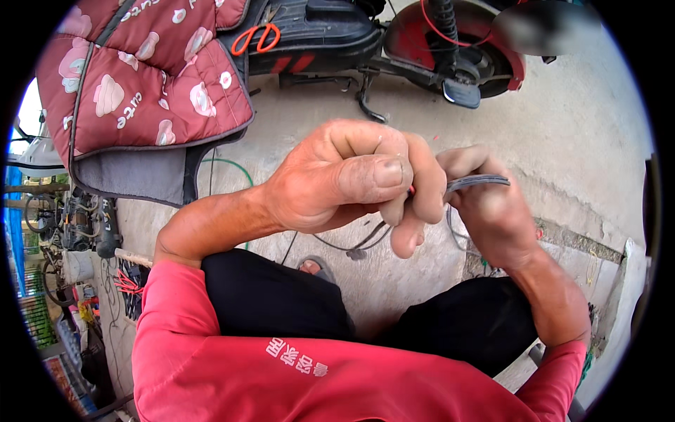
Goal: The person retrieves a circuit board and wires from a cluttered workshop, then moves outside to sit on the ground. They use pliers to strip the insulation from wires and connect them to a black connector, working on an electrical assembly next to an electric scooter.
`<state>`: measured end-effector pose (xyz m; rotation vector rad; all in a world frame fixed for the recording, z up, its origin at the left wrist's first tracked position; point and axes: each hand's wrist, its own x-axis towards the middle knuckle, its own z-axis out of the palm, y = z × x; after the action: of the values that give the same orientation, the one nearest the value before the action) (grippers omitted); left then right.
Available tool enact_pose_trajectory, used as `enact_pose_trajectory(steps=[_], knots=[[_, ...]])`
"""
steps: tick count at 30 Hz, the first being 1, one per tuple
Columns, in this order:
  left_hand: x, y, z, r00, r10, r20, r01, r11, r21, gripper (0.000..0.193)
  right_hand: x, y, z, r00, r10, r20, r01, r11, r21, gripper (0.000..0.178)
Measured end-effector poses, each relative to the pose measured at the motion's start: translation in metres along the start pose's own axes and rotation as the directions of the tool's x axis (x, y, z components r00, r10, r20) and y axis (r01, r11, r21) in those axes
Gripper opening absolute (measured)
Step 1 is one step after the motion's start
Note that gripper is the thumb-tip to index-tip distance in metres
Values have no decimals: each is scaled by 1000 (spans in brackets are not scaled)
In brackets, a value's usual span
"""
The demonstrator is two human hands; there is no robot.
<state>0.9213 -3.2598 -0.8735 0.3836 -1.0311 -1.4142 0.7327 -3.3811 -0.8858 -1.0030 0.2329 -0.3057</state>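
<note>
Above my knees, both hands meet at a short length of dark grey-black cable (pixel 479 181). My left hand (pixel 344 176) is closed with its thumb laid over the curled fingers, and the cable runs into its fingertips. A small speck of red shows beside those fingertips, too little to name. My right hand (pixel 496 211) is slightly blurred and pinches the cable from the other side; one stretch sticks out past its fingers. Whatever lies between the touching fingertips is hidden.
An electric scooter (pixel 316 35) stands ahead, with orange-handled scissors (pixel 256 39) on its footboard. A maroon quilted cover (pixel 155 84) hangs at the left. Thin wire (pixel 355 247) and a green cord (pixel 239 169) lie on the concrete. Red and black wires (pixel 130 285) sit at the lower left.
</note>
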Motion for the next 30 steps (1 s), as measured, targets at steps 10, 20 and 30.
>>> enact_pose_trajectory(steps=[10,20,30], knots=[[11,1,-3,976,53,-212,64,857,511,31,2,3,-8,995,-11,-102,-19,957,-289,24],[1,34,-124,710,403,-577,325,540,777,25,8,-4,-5,970,15,-242,-100,935,-341,26],[-48,102,-312,509,675,-534,822,-198,533,42,13,-1,-9,960,32,-279,-117,949,-292,25]])
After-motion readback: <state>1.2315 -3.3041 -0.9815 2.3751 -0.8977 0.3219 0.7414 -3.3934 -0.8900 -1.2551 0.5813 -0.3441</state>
